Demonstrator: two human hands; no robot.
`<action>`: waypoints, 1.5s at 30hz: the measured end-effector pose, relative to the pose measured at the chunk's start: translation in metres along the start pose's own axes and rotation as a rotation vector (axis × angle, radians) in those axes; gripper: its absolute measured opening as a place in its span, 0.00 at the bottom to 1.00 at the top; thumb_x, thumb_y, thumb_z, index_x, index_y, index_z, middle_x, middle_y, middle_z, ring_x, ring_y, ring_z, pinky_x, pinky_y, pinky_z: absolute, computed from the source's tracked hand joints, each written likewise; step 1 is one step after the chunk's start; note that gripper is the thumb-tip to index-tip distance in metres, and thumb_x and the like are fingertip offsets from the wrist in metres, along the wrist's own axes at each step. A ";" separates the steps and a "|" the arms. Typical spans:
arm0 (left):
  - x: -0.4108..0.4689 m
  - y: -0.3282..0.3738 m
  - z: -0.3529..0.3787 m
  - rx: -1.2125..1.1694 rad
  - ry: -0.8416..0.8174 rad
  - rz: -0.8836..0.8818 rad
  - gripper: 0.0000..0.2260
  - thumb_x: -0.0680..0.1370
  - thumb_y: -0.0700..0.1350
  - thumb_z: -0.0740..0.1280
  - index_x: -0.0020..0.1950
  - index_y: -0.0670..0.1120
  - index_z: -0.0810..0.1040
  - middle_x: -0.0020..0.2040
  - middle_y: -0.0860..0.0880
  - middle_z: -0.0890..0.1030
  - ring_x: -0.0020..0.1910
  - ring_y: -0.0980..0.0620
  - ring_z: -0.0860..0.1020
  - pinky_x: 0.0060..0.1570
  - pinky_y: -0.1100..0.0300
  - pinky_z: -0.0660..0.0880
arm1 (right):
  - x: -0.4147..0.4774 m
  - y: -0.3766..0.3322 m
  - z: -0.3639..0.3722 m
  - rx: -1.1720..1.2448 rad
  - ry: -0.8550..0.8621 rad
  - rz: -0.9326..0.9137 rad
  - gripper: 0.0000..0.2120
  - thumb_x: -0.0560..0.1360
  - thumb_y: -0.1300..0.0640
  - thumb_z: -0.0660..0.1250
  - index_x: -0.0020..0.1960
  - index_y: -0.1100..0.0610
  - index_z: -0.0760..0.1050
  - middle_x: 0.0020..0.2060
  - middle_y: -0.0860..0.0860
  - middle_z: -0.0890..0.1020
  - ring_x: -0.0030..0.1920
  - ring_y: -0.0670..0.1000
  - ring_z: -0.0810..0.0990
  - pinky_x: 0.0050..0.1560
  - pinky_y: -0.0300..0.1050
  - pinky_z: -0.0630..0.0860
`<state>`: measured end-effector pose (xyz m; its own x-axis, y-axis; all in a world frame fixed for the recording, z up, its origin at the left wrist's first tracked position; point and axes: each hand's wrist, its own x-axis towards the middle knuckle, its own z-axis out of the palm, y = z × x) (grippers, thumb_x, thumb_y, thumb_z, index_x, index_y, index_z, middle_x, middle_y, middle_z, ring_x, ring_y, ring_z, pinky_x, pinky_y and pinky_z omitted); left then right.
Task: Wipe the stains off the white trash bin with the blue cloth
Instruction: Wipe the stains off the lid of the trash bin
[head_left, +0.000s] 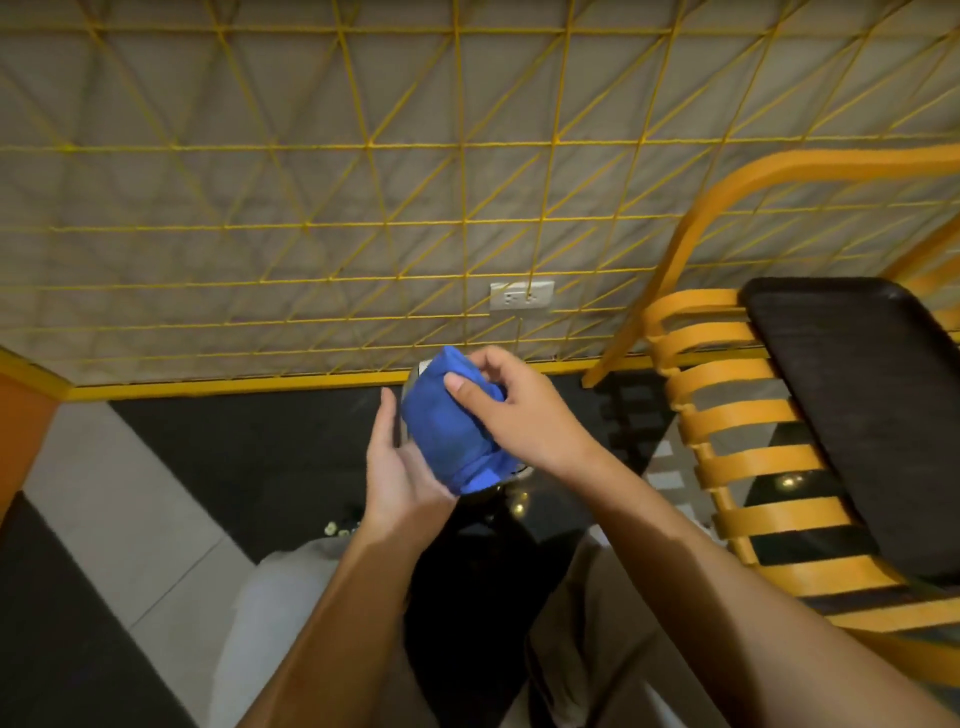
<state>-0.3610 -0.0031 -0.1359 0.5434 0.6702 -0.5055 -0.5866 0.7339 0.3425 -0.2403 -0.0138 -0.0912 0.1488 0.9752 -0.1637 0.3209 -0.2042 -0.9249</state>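
Little of the white trash bin (422, 370) showed: only pale slivers at the top and lower right edges of the blue cloth (441, 426), which covered the rest at the centre of the frame. The right hand (514, 415) gripped the cloth from the right, thumb pressed on its face and fingers (485, 364) curled over its top. The left hand (397, 467) lay along the left side and underneath, its fingers straight and unclenched. Both forearms rose from the bottom edge.
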 end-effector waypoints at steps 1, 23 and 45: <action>-0.002 0.004 -0.002 0.037 -0.029 0.002 0.27 0.75 0.62 0.58 0.55 0.41 0.82 0.55 0.40 0.82 0.53 0.43 0.81 0.51 0.47 0.79 | 0.003 0.001 0.000 -0.056 0.052 0.001 0.08 0.75 0.51 0.65 0.49 0.55 0.75 0.44 0.52 0.82 0.46 0.52 0.79 0.49 0.49 0.75; 0.033 -0.011 -0.025 0.857 0.334 0.167 0.11 0.72 0.52 0.69 0.50 0.48 0.75 0.41 0.48 0.76 0.40 0.55 0.78 0.35 0.67 0.73 | -0.003 0.084 -0.021 0.820 -0.272 0.510 0.22 0.66 0.52 0.70 0.56 0.64 0.77 0.51 0.58 0.83 0.52 0.52 0.83 0.50 0.41 0.80; 0.129 0.010 -0.059 1.713 0.365 0.529 0.19 0.71 0.49 0.71 0.61 0.48 0.75 0.63 0.46 0.71 0.63 0.50 0.69 0.61 0.54 0.68 | 0.050 0.149 -0.038 0.749 0.133 0.514 0.25 0.66 0.58 0.70 0.61 0.64 0.73 0.55 0.63 0.80 0.53 0.59 0.79 0.59 0.53 0.75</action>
<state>-0.3321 0.0841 -0.2450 0.2462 0.9599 -0.1343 0.6830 -0.0735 0.7267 -0.1498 0.0014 -0.2240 0.2267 0.7523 -0.6186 -0.4974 -0.4567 -0.7376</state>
